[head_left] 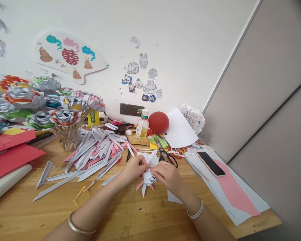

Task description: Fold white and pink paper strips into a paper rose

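Observation:
Both my hands meet over a paper flower (148,177) made of white and pink folded strips, near the middle of the wooden table. My left hand (136,168) pinches its upper left side, thumb and forefinger together. From the right, my right hand (167,174) grips the other side with bent fingers. A white strip points up between the hands, while white and pink ends stick out below. Black-handled scissors (163,152) lie just behind my right hand. Left of my hands spreads a heap of folded paper strips (97,147), white and pink.
Finished paper flowers (65,117) on sticks crowd a clear container at the left, by red paper sheets (12,160). At the back stand a bottle (141,125) and a red balloon (159,122). A phone (211,163) rests on white and pink paper (237,190) at the right.

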`<state>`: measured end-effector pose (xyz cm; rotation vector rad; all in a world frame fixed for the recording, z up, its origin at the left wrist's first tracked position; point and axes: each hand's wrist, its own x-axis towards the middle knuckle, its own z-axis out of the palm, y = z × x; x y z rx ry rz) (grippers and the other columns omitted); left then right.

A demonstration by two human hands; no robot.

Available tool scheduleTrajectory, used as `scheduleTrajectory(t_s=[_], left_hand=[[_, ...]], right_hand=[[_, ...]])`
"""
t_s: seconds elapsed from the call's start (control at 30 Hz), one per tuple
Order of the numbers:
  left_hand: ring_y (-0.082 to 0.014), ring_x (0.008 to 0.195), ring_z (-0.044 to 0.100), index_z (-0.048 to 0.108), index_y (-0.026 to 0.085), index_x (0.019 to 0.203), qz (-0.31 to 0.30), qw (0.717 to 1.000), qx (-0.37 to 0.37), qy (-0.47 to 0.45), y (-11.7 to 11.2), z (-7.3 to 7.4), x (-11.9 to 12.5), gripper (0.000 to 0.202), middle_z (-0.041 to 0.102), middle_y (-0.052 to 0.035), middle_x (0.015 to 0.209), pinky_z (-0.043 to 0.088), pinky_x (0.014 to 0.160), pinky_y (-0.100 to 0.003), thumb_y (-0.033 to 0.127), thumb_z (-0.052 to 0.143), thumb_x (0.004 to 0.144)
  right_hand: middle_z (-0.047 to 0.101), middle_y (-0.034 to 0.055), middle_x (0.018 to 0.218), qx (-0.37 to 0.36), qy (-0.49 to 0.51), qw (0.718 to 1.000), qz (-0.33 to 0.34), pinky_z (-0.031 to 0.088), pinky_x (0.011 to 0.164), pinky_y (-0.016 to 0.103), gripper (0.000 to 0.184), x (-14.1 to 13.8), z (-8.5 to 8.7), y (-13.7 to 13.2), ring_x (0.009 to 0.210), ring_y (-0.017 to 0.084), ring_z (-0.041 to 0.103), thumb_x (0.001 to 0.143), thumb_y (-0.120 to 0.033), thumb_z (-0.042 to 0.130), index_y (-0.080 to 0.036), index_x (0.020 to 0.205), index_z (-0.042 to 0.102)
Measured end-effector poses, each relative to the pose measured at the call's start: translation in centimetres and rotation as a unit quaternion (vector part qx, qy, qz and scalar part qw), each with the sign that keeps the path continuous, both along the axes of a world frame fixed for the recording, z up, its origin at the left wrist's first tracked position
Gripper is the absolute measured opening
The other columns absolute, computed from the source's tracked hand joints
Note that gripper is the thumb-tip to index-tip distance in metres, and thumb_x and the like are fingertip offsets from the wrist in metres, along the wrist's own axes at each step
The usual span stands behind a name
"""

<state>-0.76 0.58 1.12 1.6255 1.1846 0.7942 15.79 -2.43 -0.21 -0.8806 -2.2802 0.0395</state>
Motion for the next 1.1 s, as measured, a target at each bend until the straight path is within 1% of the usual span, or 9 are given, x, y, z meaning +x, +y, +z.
scheduleTrajectory(t_s=[0.13, 0.27, 0.43, 0.57, 0.63, 0.73, 0.87, 0.97, 1.1], left_hand=[[-0.0101, 0.041, 0.048, 0.044, 0.018, 0.052, 0.02, 0.999, 0.038, 0.015, 0.2, -0.3, 0.0, 0.019, 0.048, 0.0056, 0.044, 0.034, 0.04, -0.019, 0.03, 0.052, 0.064], [-0.0094, 0.043, 0.046, 0.045, 0.017, 0.05, 0.012, 0.996, 0.089, 0.02, 0.4, -0.7, 0.0, 0.021, 0.048, 0.005, 0.045, 0.032, 0.041, -0.019, 0.031, 0.053, 0.064], [-0.0101, 0.041, 0.048, 0.043, 0.018, 0.053, 0.021, 0.998, 0.04, -0.043, 0.4, -0.6, -0.1, 0.023, 0.048, 0.0061, 0.045, 0.035, 0.04, -0.019, 0.035, 0.054, 0.064], [-0.0092, 0.042, 0.046, 0.043, 0.018, 0.053, 0.08, 0.992, 0.062, -0.075, 0.4, -0.5, -0.3, 0.029, 0.048, 0.0053, 0.046, 0.037, 0.042, -0.02, 0.04, 0.057, 0.064], [-0.0093, 0.045, 0.047, 0.043, 0.017, 0.055, 0.075, 0.989, 0.063, -0.111, 0.5, -0.5, -0.3, 0.031, 0.05, 0.0048, 0.05, 0.039, 0.045, -0.02, 0.043, 0.058, 0.063], [-0.0099, 0.052, 0.05, 0.044, 0.017, 0.06, 0.044, 0.982, 0.046, -0.176, 0.6, -0.6, -0.2, 0.033, 0.051, 0.0043, 0.056, 0.044, 0.051, -0.022, 0.047, 0.058, 0.065], [-0.0101, 0.06, 0.051, 0.045, 0.017, 0.066, 0.01, 0.978, 0.045, -0.205, 0.4, -0.4, -0.1, 0.032, 0.052, 0.0036, 0.064, 0.046, 0.059, -0.024, 0.047, 0.055, 0.069], [-0.0114, 0.067, 0.052, 0.046, 0.017, 0.069, -0.023, 0.98, 0.033, -0.196, 0.2, -0.4, -0.1, 0.03, 0.051, 0.003, 0.068, 0.048, 0.065, -0.026, 0.046, 0.054, 0.07], [-0.0126, 0.071, 0.053, 0.048, 0.017, 0.074, -0.059, 0.98, 0.043, -0.185, 0.1, -0.5, -0.1, 0.027, 0.053, 0.0013, 0.074, 0.048, 0.07, -0.028, 0.044, 0.053, 0.072]], right_hand=[[0.066, 0.0063, 0.077, 0.038, -0.029, 0.999, 0.006, 0.043, 0.067, 0.029, 0.022, -0.3, 0.1, -0.4, 0.073, 0.017, 0.054, 0.087, -0.018, 0.04, -0.017, 0.081, 0.061], [0.064, 0.0054, 0.078, -0.004, -0.009, 1.0, -0.016, 0.042, 0.069, 0.03, 0.02, -0.3, 0.5, -0.6, 0.076, 0.017, 0.053, 0.086, -0.022, 0.041, -0.018, 0.083, 0.061], [0.064, 0.0069, 0.093, -0.043, 0.035, 0.998, -0.032, 0.041, 0.077, 0.033, 0.026, -0.6, 0.7, -0.7, 0.086, 0.02, 0.053, 0.086, -0.029, 0.043, -0.019, 0.106, 0.056], [0.065, 0.0081, 0.095, 0.015, -0.001, 0.999, -0.032, 0.032, 0.089, 0.045, 0.029, -1.2, 0.9, -1.1, 0.09, 0.023, 0.052, 0.083, -0.028, 0.045, -0.019, 0.109, 0.055], [0.065, 0.0077, 0.099, 0.033, 0.018, 0.999, -0.034, 0.03, 0.09, 0.046, 0.028, -1.3, 1.0, -1.2, 0.093, 0.024, 0.052, 0.083, -0.026, 0.046, -0.02, 0.109, 0.056], [0.065, 0.0055, 0.097, 0.021, 0.12, 0.99, -0.075, 0.036, 0.088, 0.042, 0.024, -0.9, 1.0, -1.2, 0.094, 0.021, 0.053, 0.084, -0.021, 0.042, -0.023, 0.1, 0.059], [0.063, 0.0075, 0.095, -0.071, 0.247, 0.953, -0.16, 0.043, 0.083, 0.038, 0.019, -0.3, 0.6, -0.4, 0.091, 0.021, 0.056, 0.081, -0.025, 0.047, -0.02, 0.096, 0.059], [0.065, 0.0079, 0.093, -0.192, 0.307, 0.925, -0.119, 0.048, 0.077, 0.034, 0.023, -0.1, 0.5, 0.3, 0.085, 0.02, 0.06, 0.08, -0.03, 0.05, -0.019, 0.097, 0.06], [0.067, 0.0074, 0.085, -0.311, 0.38, 0.867, -0.077, 0.051, 0.069, 0.033, 0.029, 0.0, 0.7, 0.6, 0.079, 0.019, 0.063, 0.078, -0.036, 0.051, -0.016, 0.097, 0.062]])
